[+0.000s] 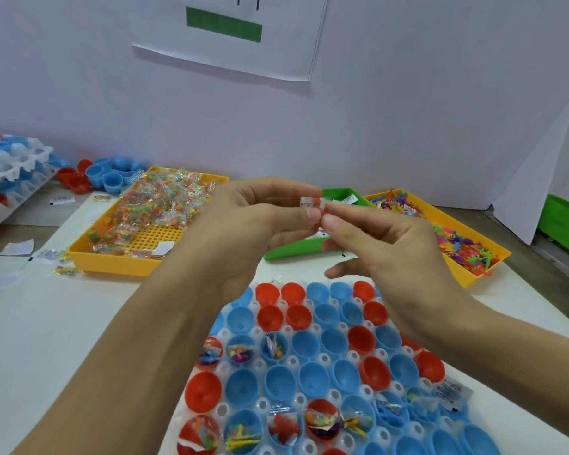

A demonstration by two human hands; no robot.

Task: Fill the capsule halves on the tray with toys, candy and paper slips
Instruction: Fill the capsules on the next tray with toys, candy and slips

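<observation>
left hand (243, 221) and right hand (375, 238) fingers pinch paper slip (312, 202) | capsule tray (326, 359) below fingers, apart | yellow bins (112, 261) beyond

Two bare forearms entered from the bottom edge; no sleeves, cuffs or gloves were seen on either; left hand (243, 224) and right hand (385, 238) were both uncovered; no rings, watch or bracelets showed on fingers or wrists; fingernails were short and unpainted; wide-angle lens stretched the forearms near the frame's lower corners; rest of the person was out of view.
</observation>
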